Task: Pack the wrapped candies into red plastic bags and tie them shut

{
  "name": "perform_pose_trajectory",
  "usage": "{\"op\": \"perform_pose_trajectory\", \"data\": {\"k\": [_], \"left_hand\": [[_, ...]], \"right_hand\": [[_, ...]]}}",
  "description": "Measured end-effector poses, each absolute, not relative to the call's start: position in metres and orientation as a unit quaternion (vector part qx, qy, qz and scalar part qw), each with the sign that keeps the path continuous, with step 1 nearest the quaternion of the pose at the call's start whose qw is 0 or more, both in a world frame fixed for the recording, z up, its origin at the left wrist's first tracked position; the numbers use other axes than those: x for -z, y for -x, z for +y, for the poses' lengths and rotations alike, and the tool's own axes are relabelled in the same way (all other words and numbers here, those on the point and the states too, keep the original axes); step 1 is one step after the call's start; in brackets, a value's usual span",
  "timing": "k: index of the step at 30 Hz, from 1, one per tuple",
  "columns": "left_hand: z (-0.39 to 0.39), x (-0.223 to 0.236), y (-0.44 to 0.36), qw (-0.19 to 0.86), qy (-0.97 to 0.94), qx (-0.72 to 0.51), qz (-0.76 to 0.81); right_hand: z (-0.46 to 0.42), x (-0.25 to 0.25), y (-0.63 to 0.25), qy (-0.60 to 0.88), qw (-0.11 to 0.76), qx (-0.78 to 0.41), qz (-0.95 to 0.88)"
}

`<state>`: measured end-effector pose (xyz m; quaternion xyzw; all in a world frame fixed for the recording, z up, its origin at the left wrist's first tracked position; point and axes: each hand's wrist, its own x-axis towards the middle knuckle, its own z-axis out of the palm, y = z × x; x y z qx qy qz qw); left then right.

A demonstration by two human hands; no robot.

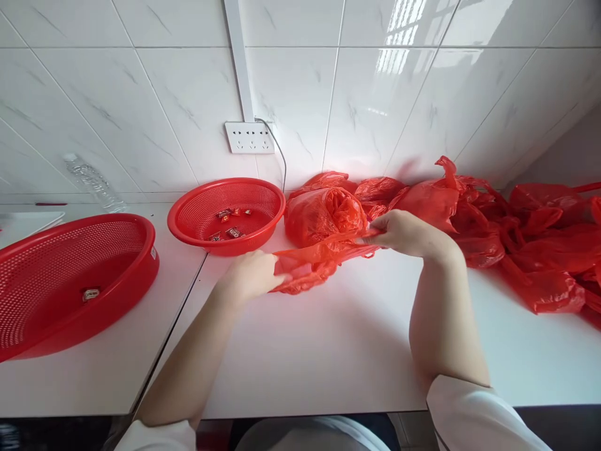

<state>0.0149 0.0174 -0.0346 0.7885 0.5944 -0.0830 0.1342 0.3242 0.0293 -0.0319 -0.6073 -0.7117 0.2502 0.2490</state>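
Grip: left hand (250,275) and right hand (404,234) both pinching a red bag (310,266); uneven pulling could tear its thin plastic.

No text readable (wrapper (235,232) print seems blurred).

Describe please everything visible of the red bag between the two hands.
The red bag looks like thin, wrinkled, partly see-through plastic. It is stretched sideways over the white table, one end in the left hand, the other in the right hand, in front of a red bundle. Whether it touches the table is unclear.
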Motion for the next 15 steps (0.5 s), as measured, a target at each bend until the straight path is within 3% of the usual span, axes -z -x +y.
{"op": "perform_pose_trajectory", "data": {"k": [2,3,6,8,9,11,13,15], "left_hand": [[0.022,0.041,-0.019,0.089,-0.771,0.091,0.624],[0.023,0.043,-0.021,0.082,-0.769,0.098,0.627],[0.024,0.047,-0.026,0.111,-0.774,0.119,0.612],[0.023,0.049,-0.03,0.141,-0.781,0.124,0.595],[0.023,0.05,-0.032,0.151,-0.786,0.125,0.587],[0.023,0.054,-0.035,0.146,-0.804,0.122,0.563],[0.026,0.059,-0.037,0.12,-0.83,0.116,0.533],[0.031,0.066,-0.039,0.098,-0.848,0.112,0.509]], "right_hand": [[0.026,0.031,-0.333,0.601,0.127,-0.248,-0.749],[0.022,0.028,-0.334,0.591,0.141,-0.232,-0.759],[0.004,0.018,-0.315,0.525,0.349,-0.141,-0.763],[-0.005,0.016,-0.287,0.425,0.418,-0.123,-0.793],[-0.007,0.019,-0.27,0.369,0.391,-0.142,-0.831],[0.0,0.033,-0.238,0.302,0.252,-0.186,-0.9],[0.018,0.057,-0.213,0.324,0.112,-0.165,-0.925],[0.037,0.081,-0.199,0.38,0.043,-0.114,-0.917]]}}
